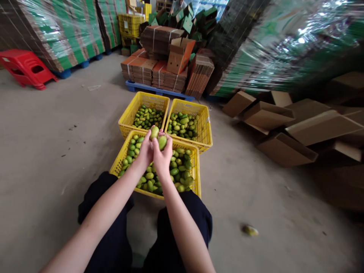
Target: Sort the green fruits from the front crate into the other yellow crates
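Observation:
My left hand [146, 150] is closed round a yellowish-green oval fruit [154, 132], which looks like a small mango. Close beside it, my right hand [163, 158] grips a second green fruit [162, 142]. Both hands meet above the near yellow crate [197, 167], whose floor is covered with many similar green fruits [149, 176]. Two more yellow crates stand just beyond: the far left crate [126, 118] and the far right crate [207, 129], each partly filled with the same fruit. My forearms hide part of the near crate.
One blurred fruit [250, 230] lies on the floor at right. Open cardboard boxes [287, 149] are heaped on the right. Bundled flat cartons [142, 70] sit on a blue pallet [159, 91] behind the crates. A red stool [27, 68] stands at far left, near wrapped stacks [65, 30].

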Available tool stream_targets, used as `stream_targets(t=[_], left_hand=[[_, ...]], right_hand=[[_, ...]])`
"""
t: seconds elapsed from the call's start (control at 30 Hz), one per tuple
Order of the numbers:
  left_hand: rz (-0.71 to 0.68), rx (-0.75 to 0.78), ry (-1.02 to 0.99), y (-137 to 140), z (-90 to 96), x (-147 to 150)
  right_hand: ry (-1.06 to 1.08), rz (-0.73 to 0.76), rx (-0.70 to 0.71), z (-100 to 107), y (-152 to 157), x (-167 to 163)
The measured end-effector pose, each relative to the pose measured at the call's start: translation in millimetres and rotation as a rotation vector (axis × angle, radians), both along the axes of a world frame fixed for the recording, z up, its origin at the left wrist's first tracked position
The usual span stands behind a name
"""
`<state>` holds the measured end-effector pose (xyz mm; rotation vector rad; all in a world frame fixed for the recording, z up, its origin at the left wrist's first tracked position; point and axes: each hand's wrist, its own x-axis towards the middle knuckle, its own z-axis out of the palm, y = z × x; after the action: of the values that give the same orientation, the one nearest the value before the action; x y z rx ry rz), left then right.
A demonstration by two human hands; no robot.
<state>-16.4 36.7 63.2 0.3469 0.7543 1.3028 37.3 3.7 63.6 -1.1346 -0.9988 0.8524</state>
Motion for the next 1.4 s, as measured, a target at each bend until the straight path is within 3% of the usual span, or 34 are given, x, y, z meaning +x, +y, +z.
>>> stream_targets(t=[0.13, 0.23, 0.3, 0.4, 0.47, 0.57, 0.93, 1.13, 1.27, 1.4], left_hand=[[0.096, 0.050, 0.156, 7, 3.3, -6], [0.123, 0.232, 0.437, 0, 3.5, -6], [0.123, 0.410, 0.630, -6, 3.1, -7], [0.178, 0.658, 0.872, -13, 3.4, -10], [0.230, 0.765, 0.981, -14, 4.7, -12], [0.271, 0.841, 1.037, -15, 7.0, -14], [0.245, 0.838, 1.091, -18, 7.8, -21], [0.302, 0.888, 1.058, -15, 7.4, -23], [0.165, 0.693, 0.841, -15, 9.4, -21], [0.012, 0.322, 0.557, -14, 14.4, -19]], right_hand=[[0.421, 0.024, -0.170, 19, 0, 27], [0.477, 0.070, -0.137, 27, 0, 49], [0.341, 0.088, -0.083, 27, -1, 58], [-0.039, 0.056, 0.058, 22, -1, 64], [-0.227, 0.006, 0.175, 18, -1, 63], [-0.317, -0.040, 0.260, 13, -1, 59], [-0.306, -0.053, 0.246, 6, -1, 49], [-0.348, -0.139, 0.228, 3, -1, 50], [-0.136, -0.062, 0.076, 10, -6, 47], [0.424, 0.055, -0.204, 21, -4, 49]])
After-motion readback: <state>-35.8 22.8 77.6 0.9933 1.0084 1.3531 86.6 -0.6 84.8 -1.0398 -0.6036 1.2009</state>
